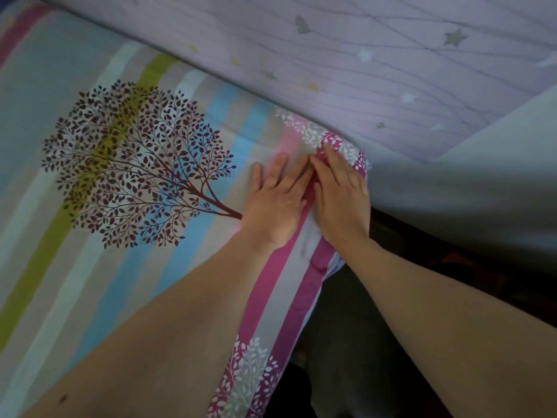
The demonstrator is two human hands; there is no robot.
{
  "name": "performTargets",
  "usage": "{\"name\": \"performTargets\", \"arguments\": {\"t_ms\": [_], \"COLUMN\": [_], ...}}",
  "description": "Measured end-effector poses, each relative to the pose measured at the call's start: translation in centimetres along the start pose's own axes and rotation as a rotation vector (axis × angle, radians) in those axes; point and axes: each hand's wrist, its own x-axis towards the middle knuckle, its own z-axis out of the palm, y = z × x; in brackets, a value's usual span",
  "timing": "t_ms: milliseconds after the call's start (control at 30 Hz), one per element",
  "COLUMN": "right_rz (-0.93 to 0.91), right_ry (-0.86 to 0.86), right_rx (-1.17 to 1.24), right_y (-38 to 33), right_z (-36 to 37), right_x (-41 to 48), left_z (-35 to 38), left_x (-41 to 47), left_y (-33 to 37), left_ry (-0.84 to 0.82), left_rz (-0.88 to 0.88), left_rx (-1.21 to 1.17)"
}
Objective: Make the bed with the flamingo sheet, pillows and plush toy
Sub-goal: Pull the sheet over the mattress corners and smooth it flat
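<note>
Right of the dark maroon tree print (135,164), out at the corner of the bed, is where all the action is. The person has a pastel striped fabric sheet (90,282) spread out. It lies pretty flat and smooth all around the tree print, so the spreading looks mostly done on this side, I'd say.

The left hand (274,200) sits just right of the tree print's trunk, palm down, fingers straight and together, pressing the cloth and gripping nothing. The right hand (343,194) touches it on the side away from the tree print. It's also flat with straight fingers, laid over the magenta stripes (265,297) where the sheet rounds off at the corner. Nothing is pinched in either one, as far as it shows. Looks like smoothing or tucking that corner, but that's a guess.

The sheet itself has wide stripes in grey, white, olive green, sky blue and pink. Along the edge farthest from the tree print there are magenta bands with small white leafy trees (313,134). Funny thing, not one flamingo shows, so no telling whether this is the flamingo sheet or a layer under it.

Up past the tree print runs a lavender fabric with little stars (361,55), and beyond the hands lies a plain grey cloth (467,182). No pillows or plush toy in view, so those are probably left to do.
</note>
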Motion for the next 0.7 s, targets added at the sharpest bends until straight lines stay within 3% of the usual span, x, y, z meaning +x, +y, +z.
{"name": "performTargets", "arguments": {"t_ms": [133,233,433,567,700], "right_rz": [0.369,0.623,0.511,0.552,0.549], "right_ry": [0.214,0.070,-0.247,-0.149,-0.026], "right_rx": [0.334,0.525,0.379,0.307,0.454], "right_y": [1.1,2.7,4.8,4.9,4.4], "right_z": [-1.1,-1.0,-1.2,-2.2,-2.3], "right_x": [0.5,0.8,0.1,-0.1,-0.1], "left_z": [-0.6,-1.3,-2.2,-2.2,-2.5], "left_x": [0.5,1.8,3.9,3.7,3.3], "left_y": [-0.3,1.0,2.7,2.5,2.8], "left_ry": [-0.068,-0.134,-0.213,-0.201,-0.209], "left_rz": [0.015,0.023,0.029,0.040,0.036], "left_rx": [0.029,0.019,-0.010,0.008,0.029]}}
